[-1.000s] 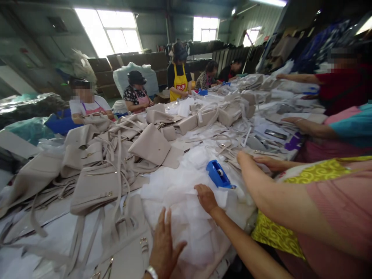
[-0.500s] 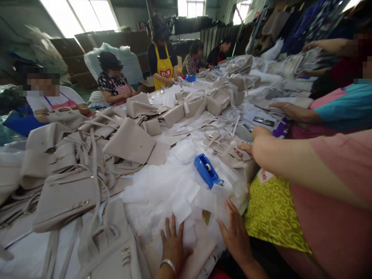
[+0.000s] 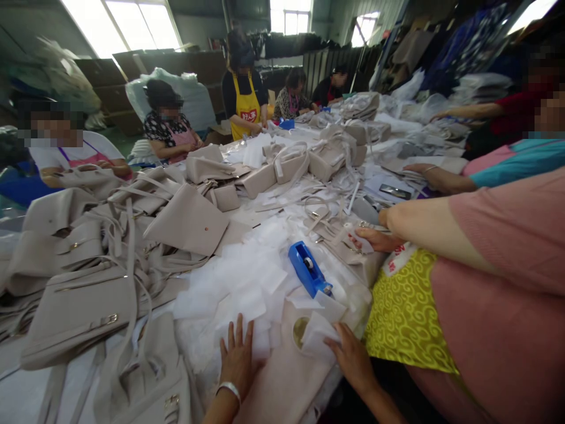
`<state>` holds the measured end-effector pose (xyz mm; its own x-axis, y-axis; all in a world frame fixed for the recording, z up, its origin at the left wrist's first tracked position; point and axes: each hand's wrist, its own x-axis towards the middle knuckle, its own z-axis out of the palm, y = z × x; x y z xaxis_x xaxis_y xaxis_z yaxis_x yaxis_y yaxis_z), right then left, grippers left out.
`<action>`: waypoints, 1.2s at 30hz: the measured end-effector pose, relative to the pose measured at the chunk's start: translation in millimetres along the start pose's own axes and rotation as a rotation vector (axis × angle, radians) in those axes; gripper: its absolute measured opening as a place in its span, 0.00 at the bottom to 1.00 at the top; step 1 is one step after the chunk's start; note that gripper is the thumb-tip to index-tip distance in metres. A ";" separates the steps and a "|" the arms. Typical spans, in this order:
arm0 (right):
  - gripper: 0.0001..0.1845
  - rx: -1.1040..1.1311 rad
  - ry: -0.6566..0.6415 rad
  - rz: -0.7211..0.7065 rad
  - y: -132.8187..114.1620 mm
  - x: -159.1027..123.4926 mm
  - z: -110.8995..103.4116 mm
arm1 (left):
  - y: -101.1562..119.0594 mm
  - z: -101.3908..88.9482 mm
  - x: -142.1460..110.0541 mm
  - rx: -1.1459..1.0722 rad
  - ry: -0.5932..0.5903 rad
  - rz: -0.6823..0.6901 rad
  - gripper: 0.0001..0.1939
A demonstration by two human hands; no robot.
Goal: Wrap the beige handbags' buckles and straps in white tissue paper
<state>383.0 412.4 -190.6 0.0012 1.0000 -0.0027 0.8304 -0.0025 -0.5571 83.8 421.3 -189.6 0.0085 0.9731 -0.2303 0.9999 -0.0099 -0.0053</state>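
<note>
Sheet [image 3: 318, 337] pinched in right hand [image 3: 351, 356]; left hand [image 3: 237, 353] spread

At the near edge, the left hand, with a bracelet [image 3: 229, 388] at its wrist, lies palm down with fingers apart at the rim of a heap of loose white sheets [image 3: 220, 274]. The right hand grips the sheet's right-hand edge between thumb and fingers; the sheet stands tilted, just left of the fingertips, and partly covers a round brownish disc [image 3: 299, 330]. Both lie above a flat beige surface [image 3: 282, 388].

To the left, a beige bag [image 3: 145, 383] with a gold buckle lies near the left hand; its contents cannot be seen. Farther left, a zipped bag [image 3: 83, 318] lies tilted on the pile, interior likewise hidden.

Beyond the right hand, a blue tape dispenser [image 3: 303, 271] rests on the white material, apart from both hands, with a pale roll [image 3: 308, 263] seated in it. At its right, a co-worker's hand [image 3: 377, 238] holds a small white piece over beige goods.

Past a flap-up bag [image 3: 189, 221], a blue container [image 3: 22, 187] stands beside a person in white [image 3: 95, 150]; its contents are not visible. A person in a yellow apron [image 3: 247, 109] stands farther off, before stacked brown boxes [image 3: 176, 70].
</note>
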 end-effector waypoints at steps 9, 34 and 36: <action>0.14 0.181 0.063 0.260 5.4 38.1 -4.3 | 11.7 -27.8 -34.4 -0.467 0.017 0.025 0.21; 0.37 -0.383 0.218 -0.277 -74.6 176.4 33.5 | 64.3 -71.6 98.5 -1.006 0.237 0.098 0.26; 0.39 -0.377 0.160 -0.326 -76.6 180.2 23.6 | 76.5 -69.3 88.7 -0.768 0.157 0.286 0.34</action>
<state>306.4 592.7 -168.0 -0.2304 0.9364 0.2648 0.9447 0.2804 -0.1698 161.6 522.8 -143.0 0.2068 0.9782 0.0166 0.6853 -0.1569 0.7112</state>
